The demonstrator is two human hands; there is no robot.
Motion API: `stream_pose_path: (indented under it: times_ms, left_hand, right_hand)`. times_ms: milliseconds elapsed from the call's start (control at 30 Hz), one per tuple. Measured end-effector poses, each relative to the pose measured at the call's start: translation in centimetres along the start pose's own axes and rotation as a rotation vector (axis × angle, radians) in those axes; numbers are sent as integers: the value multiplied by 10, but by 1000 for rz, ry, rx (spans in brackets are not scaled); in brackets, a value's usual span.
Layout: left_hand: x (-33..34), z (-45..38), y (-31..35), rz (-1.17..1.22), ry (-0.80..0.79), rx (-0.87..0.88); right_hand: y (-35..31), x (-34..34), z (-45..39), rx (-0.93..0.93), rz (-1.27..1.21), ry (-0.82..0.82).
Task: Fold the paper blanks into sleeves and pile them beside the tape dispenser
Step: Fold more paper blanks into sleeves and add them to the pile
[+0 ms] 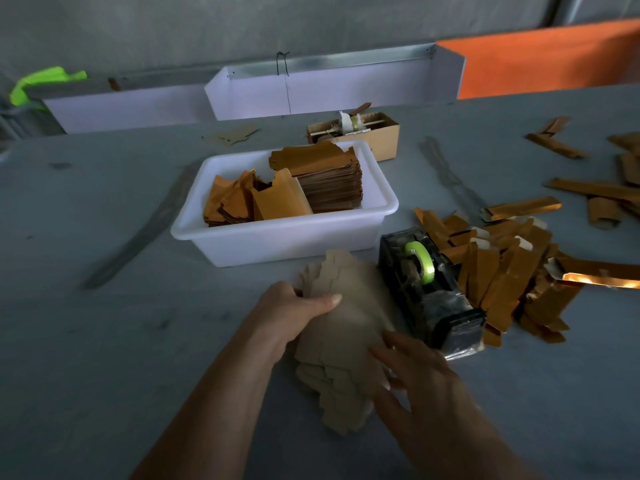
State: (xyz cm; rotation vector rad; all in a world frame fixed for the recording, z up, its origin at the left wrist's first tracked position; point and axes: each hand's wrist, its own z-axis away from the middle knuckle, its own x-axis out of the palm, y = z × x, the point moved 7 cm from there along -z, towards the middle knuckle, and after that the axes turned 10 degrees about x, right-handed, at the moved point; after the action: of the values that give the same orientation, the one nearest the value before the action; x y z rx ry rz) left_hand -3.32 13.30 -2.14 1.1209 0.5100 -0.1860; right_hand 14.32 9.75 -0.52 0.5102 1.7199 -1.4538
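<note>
Blanks lie between both hands; dispenser right of them, sleeves beyond, tub seemingly just behind.

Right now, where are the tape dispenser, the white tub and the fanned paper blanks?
tape dispenser (427,292): head view, on its black body.
white tub (277,237): head view, on its near wall.
paper blanks (349,327): head view, on the top sheet.

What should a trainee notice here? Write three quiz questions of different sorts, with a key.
1. True or false: the tape dispenser stands inside the white tub.
2. What are both hands touching? A) the fanned stack of blanks B) the cardboard box C) the folded sleeves
3. Fill in: the sleeve pile lies to the ___ of the dispenser.

Key: 1 false, it stands on the table. 2 A, left hand and right hand. 3 right.
</note>
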Motion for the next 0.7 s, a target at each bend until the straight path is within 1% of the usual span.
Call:
stream_pose_path:
  times_ms: [133, 233, 300, 367, 433, 533, 600, 700]
  left_hand:
    - [6, -3, 5, 26, -9, 18]
    - [7, -6, 13, -41, 5, 67]
    - [4, -9, 19, -87, -30, 94]
    - [1, -11, 22, -108, -78, 79]
    - [0, -12, 21, -140, -99, 42]
    - [-1, -13, 19, -94, -104, 24]
    - [1, -10, 19, -42, -106, 59]
    - [12, -5, 22, 1, -92, 122]
  right_hand:
    - [7, 10, 0, 43, -33, -55]
    - [6, 12, -1, 43, -43, -97]
    - [6, 13, -2, 41, -92, -127]
    - [5, 12, -2, 39, -142, -138]
    - [3, 11, -3, 33, -132, -145]
    - [8, 7, -7, 99, -18, -104]
    - [12, 5, -12, 176, -35, -103]
    - [12, 7, -20, 210, -93, -128]
